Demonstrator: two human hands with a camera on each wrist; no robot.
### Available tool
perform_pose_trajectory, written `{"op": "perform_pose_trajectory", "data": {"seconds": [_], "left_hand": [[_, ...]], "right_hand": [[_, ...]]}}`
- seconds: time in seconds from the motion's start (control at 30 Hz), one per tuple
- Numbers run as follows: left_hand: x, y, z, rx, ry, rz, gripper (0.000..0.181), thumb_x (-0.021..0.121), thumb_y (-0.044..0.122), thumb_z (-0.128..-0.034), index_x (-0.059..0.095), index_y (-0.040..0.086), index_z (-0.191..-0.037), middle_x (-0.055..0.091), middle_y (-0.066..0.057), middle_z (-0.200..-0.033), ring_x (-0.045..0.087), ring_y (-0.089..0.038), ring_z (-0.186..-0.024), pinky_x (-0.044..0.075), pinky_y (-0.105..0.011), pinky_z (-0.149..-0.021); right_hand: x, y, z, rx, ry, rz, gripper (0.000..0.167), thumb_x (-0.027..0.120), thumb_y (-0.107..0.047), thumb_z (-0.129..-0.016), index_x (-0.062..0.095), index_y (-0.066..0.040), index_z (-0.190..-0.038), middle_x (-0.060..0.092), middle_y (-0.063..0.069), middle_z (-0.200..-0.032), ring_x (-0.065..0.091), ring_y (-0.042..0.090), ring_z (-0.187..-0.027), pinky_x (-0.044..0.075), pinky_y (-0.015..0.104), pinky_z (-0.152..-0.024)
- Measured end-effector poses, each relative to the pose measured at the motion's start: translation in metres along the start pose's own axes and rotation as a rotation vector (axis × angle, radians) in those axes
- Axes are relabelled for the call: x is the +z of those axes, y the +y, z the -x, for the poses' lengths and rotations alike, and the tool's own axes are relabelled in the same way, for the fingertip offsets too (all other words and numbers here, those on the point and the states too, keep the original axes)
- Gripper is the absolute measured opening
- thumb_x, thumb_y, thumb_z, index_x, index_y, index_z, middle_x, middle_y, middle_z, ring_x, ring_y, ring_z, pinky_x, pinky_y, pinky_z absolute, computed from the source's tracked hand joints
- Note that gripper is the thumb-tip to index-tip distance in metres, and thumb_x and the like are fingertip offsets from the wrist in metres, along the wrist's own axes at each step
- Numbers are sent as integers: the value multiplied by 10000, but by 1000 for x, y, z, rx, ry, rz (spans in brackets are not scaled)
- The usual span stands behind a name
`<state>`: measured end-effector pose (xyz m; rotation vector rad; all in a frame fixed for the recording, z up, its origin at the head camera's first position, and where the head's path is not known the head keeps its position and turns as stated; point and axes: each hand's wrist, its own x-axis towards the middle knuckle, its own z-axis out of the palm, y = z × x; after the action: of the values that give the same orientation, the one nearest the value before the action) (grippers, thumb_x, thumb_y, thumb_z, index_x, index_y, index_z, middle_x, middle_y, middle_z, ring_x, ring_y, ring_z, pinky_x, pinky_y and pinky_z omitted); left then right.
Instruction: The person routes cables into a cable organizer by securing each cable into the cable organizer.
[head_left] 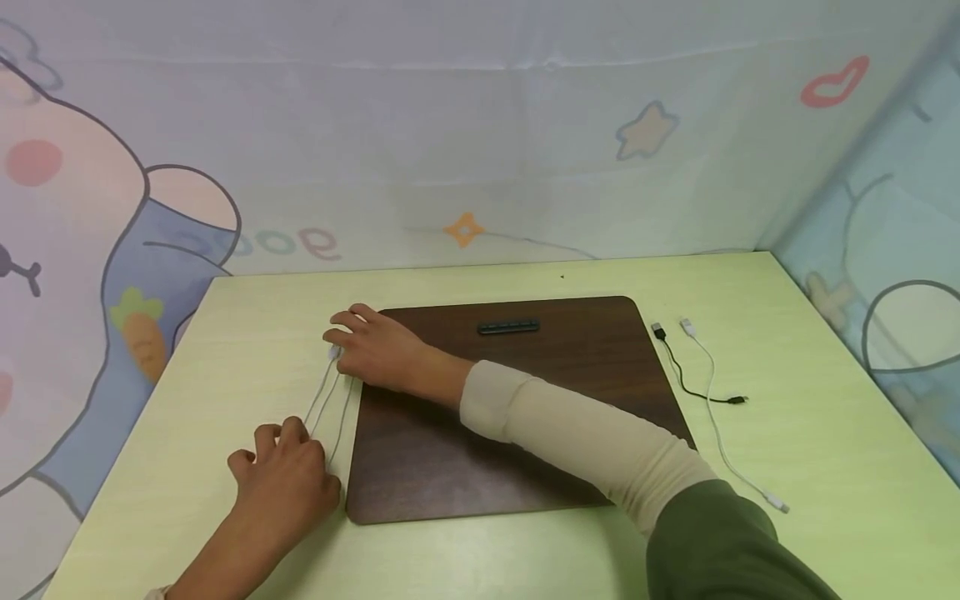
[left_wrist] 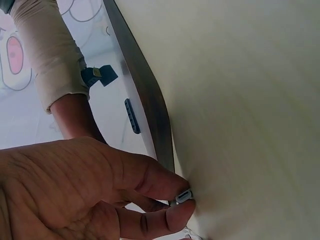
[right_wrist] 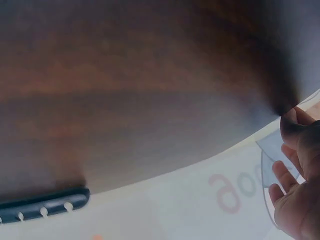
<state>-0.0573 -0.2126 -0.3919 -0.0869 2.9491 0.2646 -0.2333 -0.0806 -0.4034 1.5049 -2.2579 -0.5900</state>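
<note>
Several white cables (head_left: 324, 398) run side by side left of a dark brown wood-grain board (head_left: 450, 450). At their near ends is my left hand (head_left: 283, 477), its fingers bent. The left wrist view shows its thumb and forefinger pinching a small light connector (left_wrist: 184, 196) just above the tabletop. My right hand (head_left: 378, 348) reaches across the board to the cables' far ends, where a white plug (head_left: 334, 352) shows beside it. Thumb and forefinger meet at the board's edge in the right wrist view; the cable end between them is hidden.
A dark slotted strip (head_left: 508, 327) lies near the board's far edge. To the board's right lie a short black cable (head_left: 684, 379) and a longer white cable (head_left: 716, 425), both with plugs. A printed cloth (head_left: 555, 150) hangs behind the pale tabletop (head_left: 847, 467).
</note>
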Motion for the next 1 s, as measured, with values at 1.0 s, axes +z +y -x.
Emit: {"op": "perform_pose_trajectory", "data": {"seconds": [1.0], "left_hand": [[0,-3,3,29,43,-45,104,745,167,-896,703,88,-842,603,-277,-1159,366,-694,-1453,284,-850,-1043]], "right_hand": [[6,2,-3,-67,-16,17,316,470,-214,-1232,652,-372,-1435,605,-106,-1606,533,179,-1525,420,376,-1279]]}}
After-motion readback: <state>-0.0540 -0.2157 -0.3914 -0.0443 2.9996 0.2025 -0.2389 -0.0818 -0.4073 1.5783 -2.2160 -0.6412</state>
